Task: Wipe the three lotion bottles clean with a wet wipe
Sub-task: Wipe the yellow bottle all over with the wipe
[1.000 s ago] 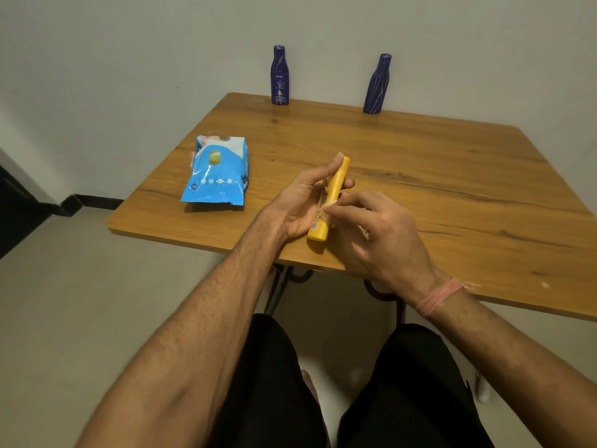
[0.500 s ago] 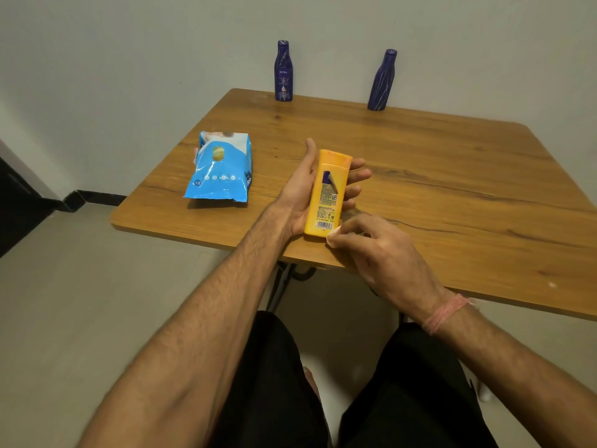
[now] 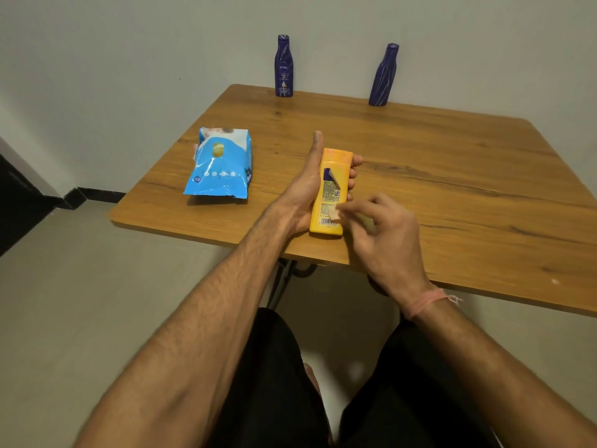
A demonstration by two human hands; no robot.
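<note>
Yellow bottle (image 3: 330,192) held over the near table edge, wipe (image 3: 333,213) pressed to its label.

The left hand (image 3: 307,192) cradles the yellow bottle from behind and the left, thumb straight up along its side, fingers curled round the right side; printed back label faces up, cap at the far end. The right hand (image 3: 382,236) pinches a small folded wipe between thumb and fingertips, touching the lower part of the label. Two blue bottles stand upright at the far edge by the wall, well apart: one (image 3: 284,66) to the left, one (image 3: 383,76) to the right. A blue wipe pack (image 3: 221,164) lies flat on the table (image 3: 452,176), left of the hands. A pink thread (image 3: 426,302) circles the right wrist.
</note>
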